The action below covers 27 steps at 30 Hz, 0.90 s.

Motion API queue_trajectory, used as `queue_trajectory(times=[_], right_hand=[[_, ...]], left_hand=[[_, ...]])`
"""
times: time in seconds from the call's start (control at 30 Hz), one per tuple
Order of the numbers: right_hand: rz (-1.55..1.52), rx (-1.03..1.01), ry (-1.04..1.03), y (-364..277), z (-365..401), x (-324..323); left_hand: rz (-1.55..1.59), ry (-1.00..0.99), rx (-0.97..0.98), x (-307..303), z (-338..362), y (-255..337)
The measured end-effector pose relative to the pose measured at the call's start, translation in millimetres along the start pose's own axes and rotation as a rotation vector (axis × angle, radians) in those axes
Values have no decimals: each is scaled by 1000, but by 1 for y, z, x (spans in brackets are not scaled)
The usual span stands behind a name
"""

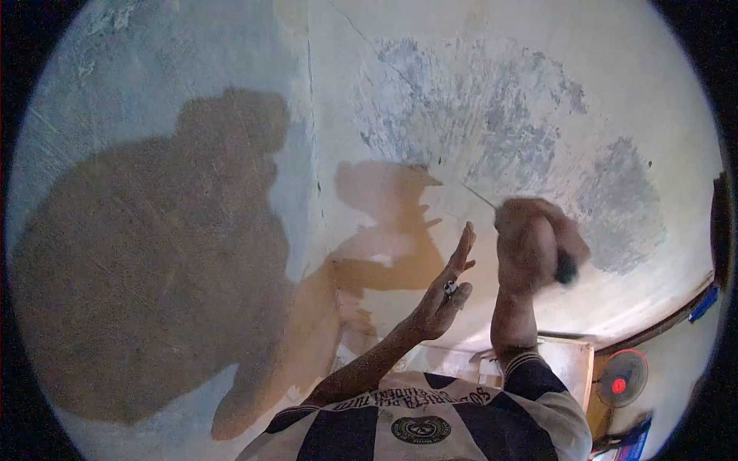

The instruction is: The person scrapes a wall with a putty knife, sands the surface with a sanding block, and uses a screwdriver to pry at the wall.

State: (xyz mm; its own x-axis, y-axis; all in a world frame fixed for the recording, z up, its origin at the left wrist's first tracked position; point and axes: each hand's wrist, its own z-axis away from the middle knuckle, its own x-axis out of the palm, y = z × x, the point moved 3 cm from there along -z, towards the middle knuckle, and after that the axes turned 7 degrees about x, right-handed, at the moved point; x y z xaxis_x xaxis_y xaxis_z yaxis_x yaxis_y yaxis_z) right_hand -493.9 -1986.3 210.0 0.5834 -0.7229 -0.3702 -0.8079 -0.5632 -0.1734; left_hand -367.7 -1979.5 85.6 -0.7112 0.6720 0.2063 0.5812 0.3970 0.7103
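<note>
My right hand [534, 242] is closed around a scraper-like tool, raised in front of the pale wall [461, 100]. The tool's thin blade [480, 197] points up and left toward grey patches on the wall, and its dark handle end [566, 269] shows below my fist. The fist is slightly blurred. Lower and to the left, my left hand [447, 300] is held up with its fingers stretched out and nothing in it. A ring is on one of its fingers. I cannot tell whether the blade touches the wall.
Large shadows of a body and arms [161, 284] fall on the wall at the left. A vertical crack [314, 115] runs down the wall corner. At the lower right are a fan with a red centre [619, 384], a pale wooden panel edge and a blue object [703, 305].
</note>
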Motion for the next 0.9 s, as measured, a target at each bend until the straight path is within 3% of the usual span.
queue_trajectory(times=[0.03,0.1,0.17,0.27,0.3,0.37,0.43,0.53,0.6,0.67,0.7,0.77,0.9], right_hand=[[154,9,-112,3,3,3],[-1,-97,96,2,-14,32],[-653,301,117,-2,-33,57],[-529,289,222,1,-21,55],[-342,86,205,-27,-21,44],[-472,171,-16,-18,-8,28],[-619,89,32,-9,-14,45],[-624,314,6,-29,-23,68],[-555,204,14,-16,-5,73],[-641,253,26,-17,7,68],[-687,268,9,-18,8,67],[-647,143,69,-20,-11,75],[-469,114,263,-52,-27,63]], left_hand=[[-31,2,96,0,0,2],[-80,39,29,-4,6,-5],[-138,48,40,-7,9,-10],[-139,43,76,-8,7,-8],[-73,53,22,-8,7,0],[2,77,-21,-11,6,3],[-5,93,-11,-15,6,2],[-66,118,-69,-20,15,-8],[-49,125,-196,-22,16,-1],[-104,179,-163,-27,12,6],[-184,228,-46,-27,7,5],[-190,293,19,-31,10,1],[-105,319,6,-30,19,-9]])
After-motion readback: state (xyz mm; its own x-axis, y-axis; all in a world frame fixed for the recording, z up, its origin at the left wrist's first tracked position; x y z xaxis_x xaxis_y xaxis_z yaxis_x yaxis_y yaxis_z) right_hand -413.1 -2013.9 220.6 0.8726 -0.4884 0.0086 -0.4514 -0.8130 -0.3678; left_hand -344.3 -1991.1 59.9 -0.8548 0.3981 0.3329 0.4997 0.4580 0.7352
